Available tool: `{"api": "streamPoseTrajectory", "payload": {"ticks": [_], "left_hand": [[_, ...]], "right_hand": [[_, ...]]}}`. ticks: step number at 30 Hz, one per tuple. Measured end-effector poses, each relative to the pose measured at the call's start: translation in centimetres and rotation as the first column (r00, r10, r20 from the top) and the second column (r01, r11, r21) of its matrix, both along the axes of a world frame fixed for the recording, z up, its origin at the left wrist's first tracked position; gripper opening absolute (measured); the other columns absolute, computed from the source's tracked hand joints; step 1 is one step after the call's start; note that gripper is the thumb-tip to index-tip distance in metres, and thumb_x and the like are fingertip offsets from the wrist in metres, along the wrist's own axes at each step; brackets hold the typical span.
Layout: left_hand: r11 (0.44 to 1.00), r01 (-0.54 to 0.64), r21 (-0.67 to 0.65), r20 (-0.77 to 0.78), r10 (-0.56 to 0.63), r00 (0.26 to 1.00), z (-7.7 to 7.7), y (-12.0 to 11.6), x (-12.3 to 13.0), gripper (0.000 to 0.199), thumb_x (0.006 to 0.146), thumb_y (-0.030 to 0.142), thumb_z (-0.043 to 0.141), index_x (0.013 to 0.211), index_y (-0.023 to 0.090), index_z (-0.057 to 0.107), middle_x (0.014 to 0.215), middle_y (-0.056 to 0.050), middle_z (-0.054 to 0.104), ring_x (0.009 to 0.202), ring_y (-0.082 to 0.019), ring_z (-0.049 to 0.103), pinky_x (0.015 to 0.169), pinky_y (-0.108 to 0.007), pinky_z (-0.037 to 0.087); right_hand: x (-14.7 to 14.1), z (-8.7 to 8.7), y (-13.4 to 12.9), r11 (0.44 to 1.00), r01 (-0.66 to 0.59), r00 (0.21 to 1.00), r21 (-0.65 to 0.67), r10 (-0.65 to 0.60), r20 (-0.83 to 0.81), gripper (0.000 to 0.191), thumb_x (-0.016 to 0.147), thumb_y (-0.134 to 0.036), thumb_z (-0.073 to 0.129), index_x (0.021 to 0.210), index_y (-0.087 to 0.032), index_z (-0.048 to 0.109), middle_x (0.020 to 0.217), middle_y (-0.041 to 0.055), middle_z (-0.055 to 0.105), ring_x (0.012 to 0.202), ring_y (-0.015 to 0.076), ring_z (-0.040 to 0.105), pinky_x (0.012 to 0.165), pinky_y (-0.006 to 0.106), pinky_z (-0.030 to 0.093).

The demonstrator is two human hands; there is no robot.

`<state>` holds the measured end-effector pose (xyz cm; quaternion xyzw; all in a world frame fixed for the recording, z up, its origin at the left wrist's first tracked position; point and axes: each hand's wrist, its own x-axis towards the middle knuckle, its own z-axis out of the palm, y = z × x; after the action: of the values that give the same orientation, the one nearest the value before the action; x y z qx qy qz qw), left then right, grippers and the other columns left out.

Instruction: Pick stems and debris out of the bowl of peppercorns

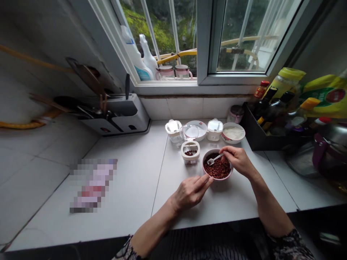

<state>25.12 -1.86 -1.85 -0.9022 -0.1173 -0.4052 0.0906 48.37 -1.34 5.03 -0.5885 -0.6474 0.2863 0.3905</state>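
Note:
Dark red dried bits, like peppercorns, fill a round bowl (218, 172) with a pinkish rim. My right hand (237, 160) pinches the handle of a small white spoon (214, 159), whose scoop is over the contents. At the bowl's front left edge is my left hand (193, 191), its fingertips close together at the rim; whether they grip it is hard to tell. Just left of the bowl, an open white-rimmed jar (190, 153) holds some of the same red bits.
Behind stand two white-lidded jars (174, 131) (215, 130), a plate (201, 130) and a bowl of white grains (233, 133). A utensil rack (130, 113) is at the left, a dark box of bottles (257, 130) at the right. A blurred packet (93, 186) lies left.

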Motion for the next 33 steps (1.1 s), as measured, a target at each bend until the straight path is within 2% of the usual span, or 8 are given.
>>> {"api": "streamPoseTrajectory", "payload": {"ticks": [12,15,20,24,29,31,33], "left_hand": [[1.000,-0.006,0.003,-0.009,0.006,1.000,-0.2,0.1,0.0,0.034,0.094,0.005,0.044,0.126,0.005,0.054,0.107,-0.016,0.068,0.075,-0.016,0.066,0.063,-0.028,0.058],[1.000,-0.005,0.004,0.004,0.005,1.000,-0.3,0.1,0.0,0.034,0.093,0.005,0.045,0.126,0.006,0.054,0.107,-0.016,0.068,0.074,-0.016,0.066,0.063,-0.028,0.057],[1.000,-0.010,-0.007,-0.008,0.010,1.000,-0.3,0.0,0.0,0.037,0.095,0.007,0.042,0.131,0.007,0.051,0.108,-0.016,0.068,0.075,-0.016,0.065,0.064,-0.027,0.057],[1.000,-0.007,-0.002,0.009,0.007,1.000,0.0,0.0,0.0,0.035,0.094,0.006,0.045,0.128,0.006,0.053,0.105,-0.016,0.068,0.070,-0.015,0.064,0.061,-0.027,0.056],[1.000,-0.007,-0.004,-0.013,0.007,1.000,-0.1,0.0,0.0,0.038,0.095,0.006,0.041,0.133,0.007,0.049,0.107,-0.017,0.068,0.075,-0.016,0.067,0.064,-0.027,0.058],[1.000,-0.009,-0.002,-0.015,0.009,1.000,-0.2,0.0,0.0,0.039,0.095,0.006,0.041,0.134,0.007,0.048,0.108,-0.017,0.068,0.076,-0.016,0.067,0.065,-0.027,0.058],[1.000,-0.013,0.003,-0.019,0.013,1.000,-0.3,0.0,0.0,0.040,0.095,0.006,0.041,0.134,0.007,0.048,0.109,-0.017,0.068,0.077,-0.016,0.068,0.067,-0.028,0.059]], "right_hand": [[0.0,-0.2,0.1,0.997,-0.018,0.997,-0.075,0.013,-0.072,0.020,0.086,-0.028,0.051,0.083,-0.018,0.068,0.066,0.0021,0.070,0.061,0.0158,0.063,0.060,0.026,0.049],[-0.1,-0.1,0.2,0.995,0.002,0.993,-0.096,-0.013,-0.114,0.021,0.084,-0.031,0.052,0.081,-0.018,0.069,0.064,0.0021,0.070,0.058,0.0150,0.062,0.057,0.025,0.048],[0.3,0.0,0.4,0.982,0.052,0.954,-0.182,-0.103,-0.283,0.025,0.075,-0.038,0.059,0.078,-0.015,0.068,0.059,0.0027,0.069,0.039,0.0084,0.045,0.037,0.021,0.033],[0.6,0.3,0.8,0.969,0.030,0.900,-0.245,-0.132,-0.414,0.029,0.068,-0.041,0.064,0.079,-0.014,0.067,0.059,0.0040,0.070,0.033,0.0054,0.037,0.033,0.020,0.027],[-0.9,0.6,1.0,0.984,0.087,0.866,-0.158,-0.153,-0.477,0.030,0.071,-0.042,0.066,0.083,-0.014,0.068,0.066,0.0061,0.073,0.034,0.0058,0.039,0.035,0.021,0.031],[-2.2,0.5,0.9,0.988,0.134,0.889,-0.082,-0.156,-0.430,0.029,0.078,-0.042,0.062,0.089,-0.015,0.068,0.071,0.0067,0.074,0.036,0.0075,0.043,0.037,0.023,0.037],[-3.5,0.2,0.7,0.983,0.176,0.927,0.049,-0.149,-0.344,0.028,0.086,-0.040,0.055,0.096,-0.017,0.069,0.076,0.0069,0.075,0.045,0.0125,0.056,0.046,0.026,0.047]]}}
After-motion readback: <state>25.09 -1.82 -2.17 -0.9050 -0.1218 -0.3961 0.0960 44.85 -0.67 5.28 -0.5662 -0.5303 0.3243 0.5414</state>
